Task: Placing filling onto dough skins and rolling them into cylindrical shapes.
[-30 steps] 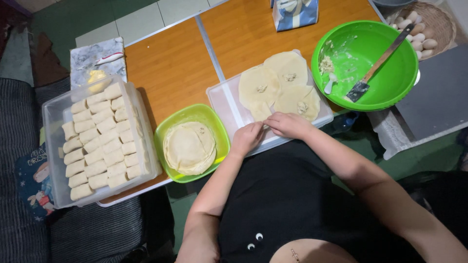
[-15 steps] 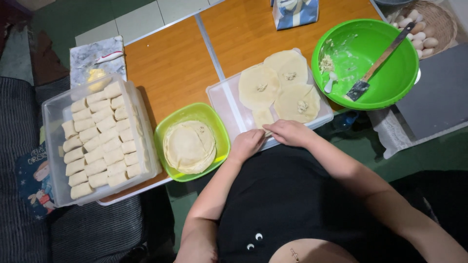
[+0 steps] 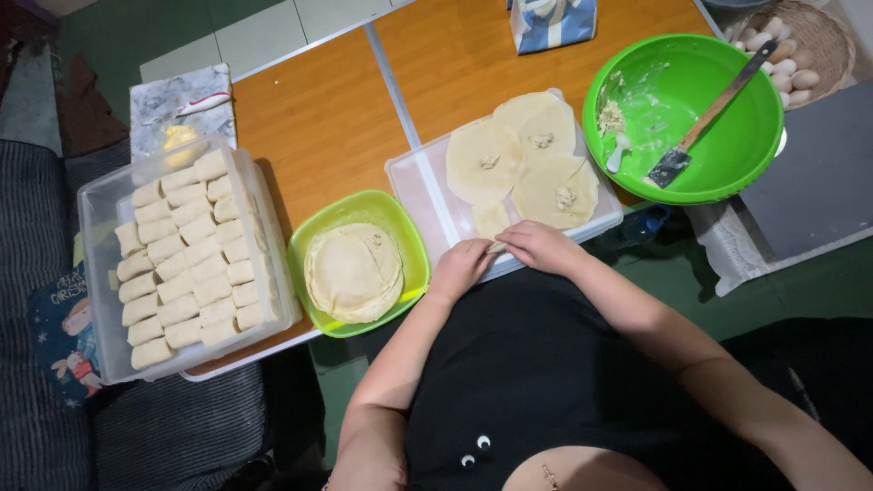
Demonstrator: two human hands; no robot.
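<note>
Hardly anything moves vs earlier: left hand (image 3: 459,268) & right hand (image 3: 538,245) both pinch the folded wrapper (image 3: 492,221) on the tray (image 3: 414,182), frame center. Risk: thin dough tears, filling leaks.

Even indoor light, sharp, dim edges

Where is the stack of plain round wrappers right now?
In the head view, the wrapper stack sits in a small green dish left of centre, between the clear box of rolls and the left hand.

Both hands have slid slightly left along the folded wrapper (image 3: 492,221).
</note>
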